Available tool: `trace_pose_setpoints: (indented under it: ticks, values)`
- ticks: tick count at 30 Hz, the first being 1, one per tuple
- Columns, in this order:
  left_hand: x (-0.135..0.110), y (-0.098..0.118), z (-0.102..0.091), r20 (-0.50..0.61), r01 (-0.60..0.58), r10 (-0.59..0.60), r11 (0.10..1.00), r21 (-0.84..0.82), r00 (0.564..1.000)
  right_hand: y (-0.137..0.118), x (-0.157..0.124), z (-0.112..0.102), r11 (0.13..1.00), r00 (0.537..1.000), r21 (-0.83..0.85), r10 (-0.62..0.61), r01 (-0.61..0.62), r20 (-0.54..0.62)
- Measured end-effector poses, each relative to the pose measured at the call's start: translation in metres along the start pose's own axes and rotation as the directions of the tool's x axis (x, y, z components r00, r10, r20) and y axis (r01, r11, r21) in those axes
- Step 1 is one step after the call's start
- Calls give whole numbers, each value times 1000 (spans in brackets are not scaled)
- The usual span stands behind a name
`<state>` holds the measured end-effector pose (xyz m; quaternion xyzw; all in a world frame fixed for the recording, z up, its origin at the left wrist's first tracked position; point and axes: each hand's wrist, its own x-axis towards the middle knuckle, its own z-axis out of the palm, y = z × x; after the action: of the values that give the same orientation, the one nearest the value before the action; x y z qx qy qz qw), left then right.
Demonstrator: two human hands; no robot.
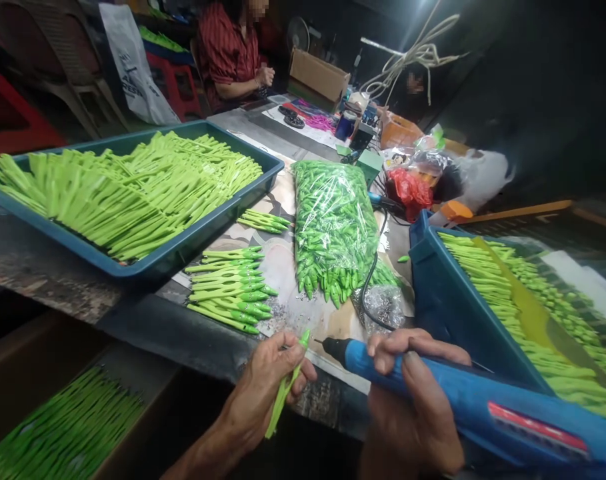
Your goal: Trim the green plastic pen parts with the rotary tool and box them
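Observation:
Pinched in my left hand [270,373] is a slim light-green plastic piece [283,393] with a darker green tip pointing up. My right hand [417,393] wraps round a blue electric screwdriver [463,397]. Its thin bit is right by the green tip; I cannot tell whether they touch. Beyond my left hand lies a row of green pieces [230,290] with dark green tips, and a smaller bunch [265,221] behind it. A clear bag of green tips [335,227] stands mid-table, some spilling from its mouth. Near it sits a small clear bag [385,307], its contents unclear.
A blue tray [197,245] heaped with light-green pieces stands at left, a blue bin [425,280] with more at right. Below left is a box of green pieces [67,427]. A black cable [367,287] crosses the table. A person in a red striped shirt [233,53] sits across.

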<state>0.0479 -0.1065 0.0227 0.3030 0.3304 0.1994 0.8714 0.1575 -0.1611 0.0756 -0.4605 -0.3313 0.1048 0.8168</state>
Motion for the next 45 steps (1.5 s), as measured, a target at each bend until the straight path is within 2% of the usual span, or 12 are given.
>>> trace_pose_setpoints:
  ticks: [4, 9, 12, 25, 36, 45]
  values:
    - [3, -9, -1, 17, -48, 49, 997, -59, 999, -10, -6, 4, 1000, 1000, 19, 5, -5, 22]
    - [3, -13, -4, 97, -69, 78, 993, -92, 992, -16, -11, 6, 999, 999, 22, 29, -30, 47]
    - [2, -14, -4, 96, -75, 88, 988, -135, 991, -17, -13, 6, 999, 997, 24, 44, -45, 59]
    - [1, -16, -9, 103, -32, 49, 985, -168, 993, -24, -16, 8, 996, 996, 65, 54, -59, 77]
    - [-4, -11, -21, 144, 44, -3, 958, -282, 990, -30, -14, 1, 998, 995, 47, 28, -33, 91]
    - [-9, -8, -28, 197, 113, -27, 891, -439, 980, -29, -15, 3, 998, 995, 41, 50, -54, 88]
